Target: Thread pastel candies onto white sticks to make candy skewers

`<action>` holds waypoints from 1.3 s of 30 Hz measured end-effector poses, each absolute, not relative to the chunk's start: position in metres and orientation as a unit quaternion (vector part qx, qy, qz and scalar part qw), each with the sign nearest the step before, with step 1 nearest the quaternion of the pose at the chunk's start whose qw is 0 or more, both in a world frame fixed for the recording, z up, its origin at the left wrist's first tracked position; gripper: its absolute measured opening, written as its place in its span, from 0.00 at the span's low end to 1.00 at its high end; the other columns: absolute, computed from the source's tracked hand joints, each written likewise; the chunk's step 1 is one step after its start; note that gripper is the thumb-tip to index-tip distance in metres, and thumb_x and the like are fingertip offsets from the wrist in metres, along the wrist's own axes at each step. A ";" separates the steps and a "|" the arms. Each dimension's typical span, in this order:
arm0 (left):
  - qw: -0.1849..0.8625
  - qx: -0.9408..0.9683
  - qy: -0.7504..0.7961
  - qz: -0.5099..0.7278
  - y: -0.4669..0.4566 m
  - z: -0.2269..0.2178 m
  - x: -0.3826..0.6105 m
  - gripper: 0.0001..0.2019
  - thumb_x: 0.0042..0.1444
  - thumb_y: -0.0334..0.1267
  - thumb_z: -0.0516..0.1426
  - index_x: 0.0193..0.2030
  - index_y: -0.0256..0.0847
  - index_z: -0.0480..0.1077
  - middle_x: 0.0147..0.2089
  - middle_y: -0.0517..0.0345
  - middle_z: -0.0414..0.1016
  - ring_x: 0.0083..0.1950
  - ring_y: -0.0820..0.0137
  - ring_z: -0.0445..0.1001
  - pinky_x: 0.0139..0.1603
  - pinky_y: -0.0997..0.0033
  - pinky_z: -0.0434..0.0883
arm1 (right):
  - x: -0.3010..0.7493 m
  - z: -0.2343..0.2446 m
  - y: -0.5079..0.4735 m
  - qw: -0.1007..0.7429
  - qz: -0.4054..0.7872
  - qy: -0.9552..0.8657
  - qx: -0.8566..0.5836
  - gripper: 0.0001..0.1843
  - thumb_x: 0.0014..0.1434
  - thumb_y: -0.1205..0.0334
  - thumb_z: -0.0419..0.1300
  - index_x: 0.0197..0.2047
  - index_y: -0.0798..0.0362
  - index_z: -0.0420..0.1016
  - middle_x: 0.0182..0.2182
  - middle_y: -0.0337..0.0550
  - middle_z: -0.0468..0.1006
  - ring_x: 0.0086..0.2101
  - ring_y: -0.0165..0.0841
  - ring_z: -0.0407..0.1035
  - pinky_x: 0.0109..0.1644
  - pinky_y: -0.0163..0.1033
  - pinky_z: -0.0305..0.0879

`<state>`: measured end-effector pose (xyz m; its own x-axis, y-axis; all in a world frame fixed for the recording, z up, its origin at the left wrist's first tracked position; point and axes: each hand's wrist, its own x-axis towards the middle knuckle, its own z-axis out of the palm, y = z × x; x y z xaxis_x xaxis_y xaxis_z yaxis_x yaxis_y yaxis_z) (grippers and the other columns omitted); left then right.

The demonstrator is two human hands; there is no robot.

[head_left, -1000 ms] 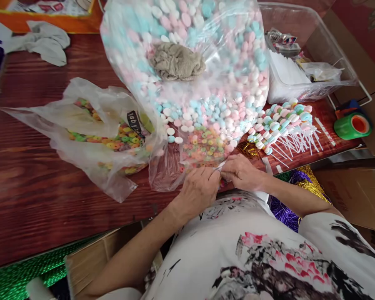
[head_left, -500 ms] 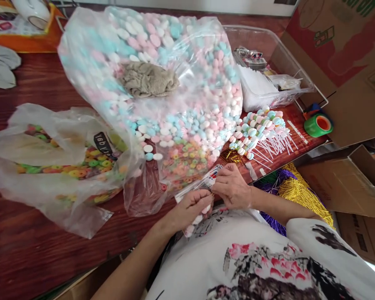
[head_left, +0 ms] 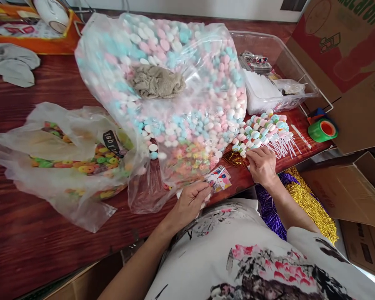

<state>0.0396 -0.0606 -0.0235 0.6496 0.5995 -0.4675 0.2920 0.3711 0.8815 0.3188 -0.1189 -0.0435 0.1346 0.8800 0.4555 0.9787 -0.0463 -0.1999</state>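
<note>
My left hand [head_left: 192,200] is closed at the table's front edge, pinching a small printed packet [head_left: 219,179] that lies on the wood. My right hand [head_left: 262,165] reaches to the right, its fingers curled at the near end of a pile of pastel candy skewers on white sticks [head_left: 264,130]. A large clear bag of pink, blue and white candies [head_left: 175,83] stands behind both hands, with a grey cloth [head_left: 158,81] on it. Ring-shaped coloured candies [head_left: 187,156] lie at its mouth.
A second thin bag of coloured ring candies [head_left: 78,160] lies at left on the dark red wooden table [head_left: 34,241]. A clear plastic tray [head_left: 278,83], a green tape roll [head_left: 323,130] and cardboard boxes [head_left: 346,62] are at right. Gold and purple tinsel [head_left: 303,200] hangs below the edge.
My right hand left the packet and moved right to the candy skewers. My left hand stays at the edge with the packet, which now lies flatter on the table.
</note>
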 end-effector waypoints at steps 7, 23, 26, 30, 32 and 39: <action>0.757 0.469 0.444 0.102 -0.069 -0.010 0.032 0.20 0.56 0.57 0.57 0.29 0.42 0.60 0.21 0.69 0.60 0.15 0.83 0.46 0.10 0.83 0.50 | 0.302 -0.047 -0.077 0.147 -0.080 -0.609 -0.775 0.12 0.64 0.62 0.55 0.44 0.52 0.80 0.39 0.51 0.78 0.34 0.37 0.67 0.31 0.40 0.52; 0.738 0.485 0.440 0.164 -0.057 -0.021 0.045 0.14 0.54 0.48 0.57 0.27 0.39 0.66 0.20 0.68 0.59 0.16 0.82 0.56 0.14 0.82 0.52 | 0.294 -0.027 -0.094 0.371 -0.017 -0.599 -0.710 0.09 0.58 0.66 0.60 0.26 0.53 0.75 0.24 0.41 0.79 0.25 0.31 0.71 0.31 0.36 0.65; 0.730 0.496 0.434 0.181 -0.056 -0.027 0.048 0.15 0.53 0.49 0.58 0.26 0.38 0.67 0.20 0.67 0.59 0.18 0.81 0.57 0.17 0.80 0.53 | 0.262 -0.011 -0.102 0.434 0.070 -0.614 -0.655 0.05 0.59 0.65 0.62 0.30 0.52 0.75 0.27 0.39 0.79 0.26 0.29 0.72 0.31 0.35 0.67; 0.724 0.497 0.424 0.220 -0.056 -0.032 0.052 0.18 0.53 0.51 0.58 0.23 0.38 0.63 0.18 0.68 0.58 0.17 0.81 0.56 0.17 0.80 0.53 | 0.213 -0.007 -0.106 0.407 0.075 -0.722 -0.555 0.07 0.61 0.70 0.58 0.34 0.51 0.76 0.30 0.41 0.80 0.30 0.29 0.73 0.34 0.33 0.68; 0.740 0.470 0.428 0.217 -0.057 -0.031 0.052 0.19 0.55 0.52 0.58 0.23 0.40 0.61 0.17 0.70 0.55 0.15 0.82 0.52 0.15 0.81 0.51 | 0.202 -0.014 -0.104 0.378 0.044 -0.749 -0.542 0.10 0.62 0.73 0.55 0.37 0.53 0.77 0.30 0.44 0.78 0.30 0.29 0.72 0.33 0.33 0.67; 0.790 0.403 0.423 0.187 -0.063 -0.031 0.038 0.14 0.54 0.47 0.58 0.26 0.41 0.60 0.17 0.71 0.55 0.12 0.82 0.49 0.09 0.82 0.50 | 0.206 -0.039 -0.111 0.329 0.027 -0.808 -0.489 0.24 0.60 0.77 0.50 0.56 0.58 0.73 0.38 0.53 0.77 0.37 0.37 0.72 0.37 0.39 0.71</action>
<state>0.0380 -0.0634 -0.0313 0.5715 0.6364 -0.5181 0.0452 0.6059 0.7942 0.2058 -0.1107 -0.0386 -0.3062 0.8070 0.5049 0.7719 0.5209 -0.3644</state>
